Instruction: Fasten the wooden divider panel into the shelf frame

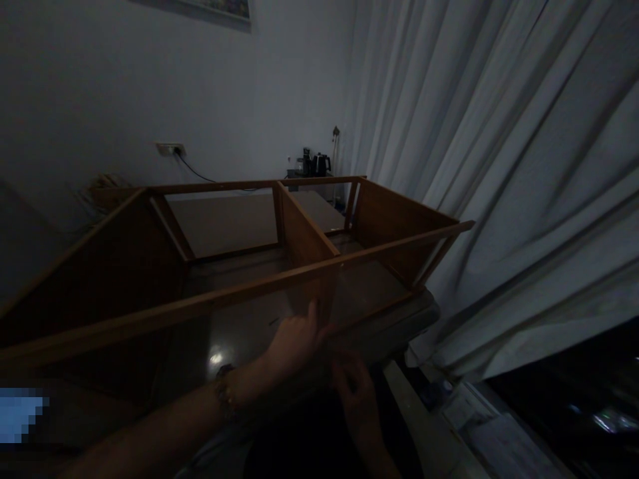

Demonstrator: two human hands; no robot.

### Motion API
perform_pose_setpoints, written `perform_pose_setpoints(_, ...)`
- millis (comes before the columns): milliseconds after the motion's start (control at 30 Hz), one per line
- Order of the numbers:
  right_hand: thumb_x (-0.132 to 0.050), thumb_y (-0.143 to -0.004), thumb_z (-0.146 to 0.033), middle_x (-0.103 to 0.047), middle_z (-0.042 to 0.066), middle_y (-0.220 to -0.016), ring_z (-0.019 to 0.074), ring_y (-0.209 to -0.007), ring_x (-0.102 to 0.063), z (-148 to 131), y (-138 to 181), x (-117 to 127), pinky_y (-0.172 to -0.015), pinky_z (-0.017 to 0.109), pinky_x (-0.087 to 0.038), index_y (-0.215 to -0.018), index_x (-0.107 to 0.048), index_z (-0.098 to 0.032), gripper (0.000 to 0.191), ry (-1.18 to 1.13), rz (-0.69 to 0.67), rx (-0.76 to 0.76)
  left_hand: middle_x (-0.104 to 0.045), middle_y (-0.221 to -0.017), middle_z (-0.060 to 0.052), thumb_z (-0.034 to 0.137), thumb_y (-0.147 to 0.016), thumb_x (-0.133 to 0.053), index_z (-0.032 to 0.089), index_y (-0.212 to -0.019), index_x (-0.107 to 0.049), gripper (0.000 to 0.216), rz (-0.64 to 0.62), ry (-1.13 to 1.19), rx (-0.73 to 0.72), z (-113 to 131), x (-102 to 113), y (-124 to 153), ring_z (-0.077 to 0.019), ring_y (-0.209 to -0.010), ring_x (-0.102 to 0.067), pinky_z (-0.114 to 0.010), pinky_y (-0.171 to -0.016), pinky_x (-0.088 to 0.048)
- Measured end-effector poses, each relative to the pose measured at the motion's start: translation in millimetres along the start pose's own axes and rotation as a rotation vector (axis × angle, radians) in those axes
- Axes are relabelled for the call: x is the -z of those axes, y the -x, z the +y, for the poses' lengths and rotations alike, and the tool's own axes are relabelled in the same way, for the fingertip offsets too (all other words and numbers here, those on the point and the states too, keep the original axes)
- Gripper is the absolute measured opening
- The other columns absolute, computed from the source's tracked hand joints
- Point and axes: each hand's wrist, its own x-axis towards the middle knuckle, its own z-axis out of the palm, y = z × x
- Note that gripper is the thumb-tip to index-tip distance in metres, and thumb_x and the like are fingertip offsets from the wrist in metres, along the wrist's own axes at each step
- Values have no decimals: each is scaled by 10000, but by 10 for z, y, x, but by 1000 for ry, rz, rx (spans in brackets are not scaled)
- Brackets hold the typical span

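Note:
A brown wooden cabinet frame (239, 293) lies on its back on a dark table, with a middle divider (304, 233) splitting it into two bays. My left hand (294, 342) reaches to the foot of the divider under the front rail, fingers curled and pressed against the wood. My right hand (354, 389) hovers just below and to the right of it, near the table's front edge, with its fingers bent. The room is dim, so what either hand holds, if anything, is hidden.
Grey curtains (499, 166) hang close on the right. A kettle (321, 163) and a small appliance stand on a far table by the white wall. A wall socket (170, 149) has a cord. Papers or boxes (479, 426) lie low at the right.

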Motion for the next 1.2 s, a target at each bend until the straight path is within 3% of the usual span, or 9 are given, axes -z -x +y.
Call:
perform_pose_setpoints(300,-469,-787,-457,-554,-14,-566,121,-504,-524,-65,-11,-3,-504,210,-425,-877,-564,-152,331,-166,54,-100,-660,-772,-116,500,-844,-206,70,-1184,-298,556,4,25,10,2,-21,-6,-220,-692,-641,-274,-574,-448)
perform_pose_setpoints(600,-581,-710,-436,-630,-2,-596,133,-504,-570,-84,-13,-11,-488,210,-417,-945,-522,-160,368,-232,0,-198,-657,-770,-119,503,-843,-196,62,-1196,-282,571,-2,-5,13,1,-28,0,-226,-687,-642,-277,-565,-449)
perform_pose_setpoints(867,-540,-733,-461,-604,-14,-549,141,-504,-573,-47,-10,-22,-470,207,-409,-893,-538,-163,338,-102,22,-136,-663,-770,-121,501,-844,-201,56,-1223,-250,587,14,-2,5,-7,-37,-15,-239,-678,-641,-299,-556,-449)
perform_pose_setpoints(1067,-474,-775,-455,-652,59,-736,193,-698,-600,74,3,-12,-656,264,-436,-837,-622,-184,314,192,74,-34,-658,-779,-133,485,-851,-201,54,-1209,-269,565,6,-13,9,12,-3,-1,-234,-703,-642,-289,-571,-448)
perform_pose_setpoints(1200,-448,-798,-437,-652,49,-737,186,-684,-596,53,0,-2,-634,250,-440,-806,-627,-184,310,178,26,-51,-657,-784,-136,488,-851,-187,59,-1219,-248,569,-3,-21,13,4,-22,-6,-226,-692,-643,-288,-573,-449)
